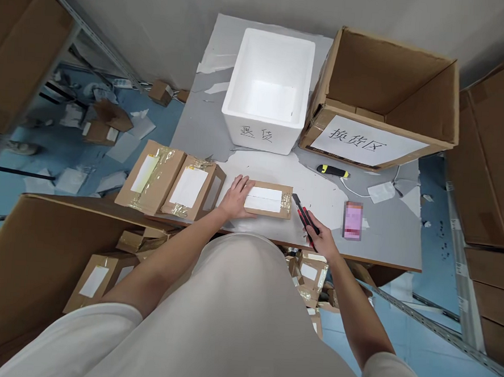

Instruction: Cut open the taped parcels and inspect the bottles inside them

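A small taped cardboard box [285, 211] with a white label lies flat near the table's front edge. My left hand [236, 198] grips its left end, fingers over the top and back, thumb along the near side. In my right hand [319, 236] is a red-and-black utility knife [304, 213], held at an angle. Its tip is close to the box's right end; I cannot tell whether it touches. Left of my left hand, two taped cartons, one with a white label [189, 187] and one with a pale label [145, 173], stand side by side.
Behind stand a white foam box [264, 133] and a large open carton [437, 134], both with handwriting. A black-and-yellow cutter [332, 170] and a blurred pink item [353, 221] lie at right. Another open carton [30, 243] with parcels sits lower left. Shelving flanks the table.
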{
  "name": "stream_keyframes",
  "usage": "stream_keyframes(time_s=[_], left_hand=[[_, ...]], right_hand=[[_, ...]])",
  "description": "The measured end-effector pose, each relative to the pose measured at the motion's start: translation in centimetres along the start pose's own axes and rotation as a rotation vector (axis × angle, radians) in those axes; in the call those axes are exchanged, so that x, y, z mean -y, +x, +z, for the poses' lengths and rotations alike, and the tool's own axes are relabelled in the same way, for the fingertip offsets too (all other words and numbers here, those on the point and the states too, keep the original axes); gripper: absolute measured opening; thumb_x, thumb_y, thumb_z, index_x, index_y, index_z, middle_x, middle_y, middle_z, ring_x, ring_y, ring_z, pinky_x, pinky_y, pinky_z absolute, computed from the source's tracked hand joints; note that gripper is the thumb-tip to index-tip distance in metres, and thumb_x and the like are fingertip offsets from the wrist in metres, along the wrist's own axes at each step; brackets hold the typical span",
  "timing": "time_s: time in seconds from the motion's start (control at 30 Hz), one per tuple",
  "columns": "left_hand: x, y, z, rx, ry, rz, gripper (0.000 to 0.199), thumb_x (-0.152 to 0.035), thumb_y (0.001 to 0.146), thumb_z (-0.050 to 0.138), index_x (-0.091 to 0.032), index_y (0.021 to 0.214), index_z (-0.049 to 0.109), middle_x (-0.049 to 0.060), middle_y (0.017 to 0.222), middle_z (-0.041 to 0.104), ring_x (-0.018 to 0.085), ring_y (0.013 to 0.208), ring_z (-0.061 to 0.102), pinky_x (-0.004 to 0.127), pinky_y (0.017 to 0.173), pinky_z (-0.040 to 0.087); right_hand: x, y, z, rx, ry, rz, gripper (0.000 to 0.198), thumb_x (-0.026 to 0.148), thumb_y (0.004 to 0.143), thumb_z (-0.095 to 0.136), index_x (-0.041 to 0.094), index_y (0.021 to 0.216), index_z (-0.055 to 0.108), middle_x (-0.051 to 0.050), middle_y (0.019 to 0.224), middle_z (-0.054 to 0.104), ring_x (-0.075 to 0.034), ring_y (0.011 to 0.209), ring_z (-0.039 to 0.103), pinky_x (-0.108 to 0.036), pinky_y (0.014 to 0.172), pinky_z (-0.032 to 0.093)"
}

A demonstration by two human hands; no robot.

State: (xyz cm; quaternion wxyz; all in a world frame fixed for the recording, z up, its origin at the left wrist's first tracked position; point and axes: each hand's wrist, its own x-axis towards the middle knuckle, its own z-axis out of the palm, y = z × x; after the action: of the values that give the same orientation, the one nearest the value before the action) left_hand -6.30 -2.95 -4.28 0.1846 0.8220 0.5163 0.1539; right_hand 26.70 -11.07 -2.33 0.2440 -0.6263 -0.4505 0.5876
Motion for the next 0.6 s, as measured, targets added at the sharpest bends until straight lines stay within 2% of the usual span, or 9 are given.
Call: stream_keyframes(time_s=[0.23,0.37,0.5,0.6], left_hand=[[-0.1,0.0,0.2,-0.013,0.003,-0.018,0.105,-0.061,0.053,0.076,-0.015,0.138,0.036,0.023,0.141,0.035,0.045,0.134,0.024,0.060,0.103,0.035],[0.1,-0.1,0.3,-0.019,-0.004,-0.014,0.108,-0.063,0.052,0.075,-0.014,0.139,0.035,0.024,0.141,0.034,0.045,0.134,0.024,0.061,0.103,0.035],[0.2,0.0,0.3,-0.018,-0.020,-0.006,0.109,-0.065,0.051,0.075,-0.014,0.139,0.035,0.024,0.141,0.034,0.045,0.134,0.024,0.060,0.104,0.034],[0.0,0.1,0.4,-0.025,-0.023,-0.020,0.110,-0.066,0.050,0.076,-0.013,0.138,0.036,0.024,0.140,0.035,0.046,0.133,0.024,0.061,0.103,0.034]], right_hand=[[-0.1,-1.4,-1.4,0.083,-0.143,-0.027,0.066,0.043,0.082,0.053,0.022,0.143,0.039,0.001,0.068,0.060,-0.008,0.043,0.044,-0.023,0.042,0.043],[-1.4,-3.0,-1.4,0.131,-0.140,0.028,0.069,0.046,0.083,0.052,0.018,0.144,0.037,0.003,0.057,0.053,-0.010,0.042,0.042,-0.024,0.040,0.040],[-2.4,-4.8,-1.3,0.147,-0.115,0.064,0.068,0.049,0.083,0.052,0.020,0.144,0.038,0.001,0.065,0.058,-0.011,0.045,0.045,-0.025,0.041,0.041],[-2.6,-5.9,-1.5,0.042,-0.089,0.051,0.069,0.051,0.085,0.051,0.021,0.145,0.035,-0.002,0.075,0.062,-0.011,0.048,0.048,-0.025,0.044,0.044]])
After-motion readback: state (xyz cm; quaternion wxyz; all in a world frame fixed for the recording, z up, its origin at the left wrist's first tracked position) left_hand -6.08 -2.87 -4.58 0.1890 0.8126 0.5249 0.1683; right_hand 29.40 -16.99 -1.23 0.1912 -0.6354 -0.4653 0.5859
